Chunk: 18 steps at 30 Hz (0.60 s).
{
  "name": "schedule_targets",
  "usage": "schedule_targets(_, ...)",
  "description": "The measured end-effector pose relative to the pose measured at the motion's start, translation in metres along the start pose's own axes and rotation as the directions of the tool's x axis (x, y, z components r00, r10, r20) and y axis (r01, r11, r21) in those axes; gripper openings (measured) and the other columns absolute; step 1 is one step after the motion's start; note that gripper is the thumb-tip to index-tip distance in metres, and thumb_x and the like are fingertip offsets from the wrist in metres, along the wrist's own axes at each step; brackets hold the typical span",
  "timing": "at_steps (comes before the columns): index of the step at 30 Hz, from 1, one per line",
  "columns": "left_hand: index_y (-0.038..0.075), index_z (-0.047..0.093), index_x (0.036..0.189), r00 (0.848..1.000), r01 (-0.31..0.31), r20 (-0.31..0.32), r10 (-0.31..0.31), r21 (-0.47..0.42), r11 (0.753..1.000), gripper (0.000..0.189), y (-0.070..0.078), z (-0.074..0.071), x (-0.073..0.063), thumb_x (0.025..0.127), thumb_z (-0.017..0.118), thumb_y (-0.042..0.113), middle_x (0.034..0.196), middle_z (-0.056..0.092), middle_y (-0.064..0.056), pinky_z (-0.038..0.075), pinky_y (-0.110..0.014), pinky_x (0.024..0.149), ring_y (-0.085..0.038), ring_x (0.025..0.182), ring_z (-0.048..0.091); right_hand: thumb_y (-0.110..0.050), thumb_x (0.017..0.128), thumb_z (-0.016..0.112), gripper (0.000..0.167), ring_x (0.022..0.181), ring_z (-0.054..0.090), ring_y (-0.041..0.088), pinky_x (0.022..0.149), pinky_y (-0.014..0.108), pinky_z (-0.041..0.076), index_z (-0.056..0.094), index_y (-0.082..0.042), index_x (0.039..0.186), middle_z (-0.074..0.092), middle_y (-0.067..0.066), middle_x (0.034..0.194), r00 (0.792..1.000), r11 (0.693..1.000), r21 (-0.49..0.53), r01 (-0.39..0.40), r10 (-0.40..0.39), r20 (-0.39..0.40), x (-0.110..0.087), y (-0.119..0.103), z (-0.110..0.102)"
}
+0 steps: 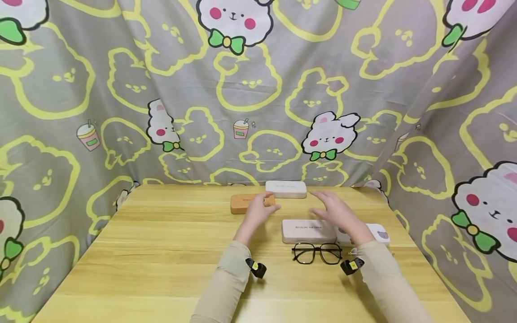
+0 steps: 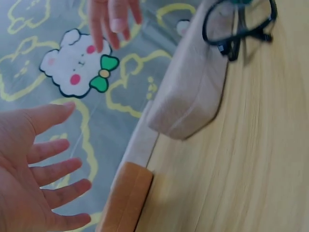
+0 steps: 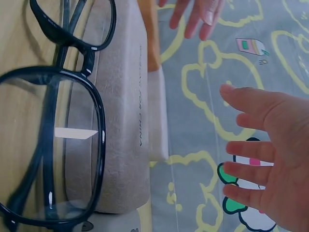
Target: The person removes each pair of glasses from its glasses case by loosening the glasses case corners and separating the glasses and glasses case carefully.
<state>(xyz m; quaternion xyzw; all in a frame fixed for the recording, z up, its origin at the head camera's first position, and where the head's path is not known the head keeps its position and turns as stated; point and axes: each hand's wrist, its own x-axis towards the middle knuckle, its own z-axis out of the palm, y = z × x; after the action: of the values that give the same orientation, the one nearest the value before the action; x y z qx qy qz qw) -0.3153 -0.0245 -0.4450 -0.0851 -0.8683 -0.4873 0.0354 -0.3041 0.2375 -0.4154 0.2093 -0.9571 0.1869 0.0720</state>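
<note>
My left hand (image 1: pixel 257 211) hovers with fingers spread, overlapping the right end of an orange glasses case (image 1: pixel 241 204) in the head view. My right hand (image 1: pixel 336 211) is held out opposite it, above the back right of a pale pink glasses case (image 1: pixel 308 232) with dark lettering. A white glasses case (image 1: pixel 286 189) lies between and beyond the fingertips. Both palms face each other with nothing held, as the left hand (image 2: pixel 34 164) and right hand (image 3: pixel 280 150) show in the wrist views. Black-framed eyeglasses (image 1: pixel 317 248) lie in front of the pink case, lenses upright.
A white case with a bear print (image 1: pixel 379 234) lies at the right, partly hidden by my right forearm. The wooden table (image 1: pixel 161 251) ends at a patterned curtain (image 1: pixel 258 89) at the back and sides. Each wrist wears a small black camera (image 1: pixel 256 268).
</note>
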Motion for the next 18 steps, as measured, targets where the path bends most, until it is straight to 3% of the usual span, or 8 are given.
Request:
schedule_targets(9,0.015,0.052,0.14,0.996,-0.043,-0.073,0.059,0.204,0.978,0.069,-0.005,0.007,0.024,0.082,0.075,0.044,0.145,0.051,-0.012,0.031,-0.057,0.113,-0.038,0.135,0.044,-0.041,0.089,0.068,0.073,0.139,0.035,0.047,0.114,0.063,0.027,0.039,-0.01,0.149,0.036,0.023,0.153,1.0,0.999,-0.028,-0.018,0.018,-0.001,0.026,0.001,0.004)
schedule_targets(18,0.014,0.049,0.143,0.997,-0.014,-0.067,0.033,0.272,0.962,0.073,-0.007,0.011,0.045,0.083,0.075,0.044,0.15,0.045,-0.014,0.03,-0.055,0.115,-0.037,0.14,0.038,-0.036,0.086,0.073,0.078,0.139,0.034,0.049,0.115,0.064,0.023,0.038,-0.006,0.149,0.036,0.027,0.151,1.0,0.999,-0.046,0.0,0.001,0.025,0.058,0.003,0.012)
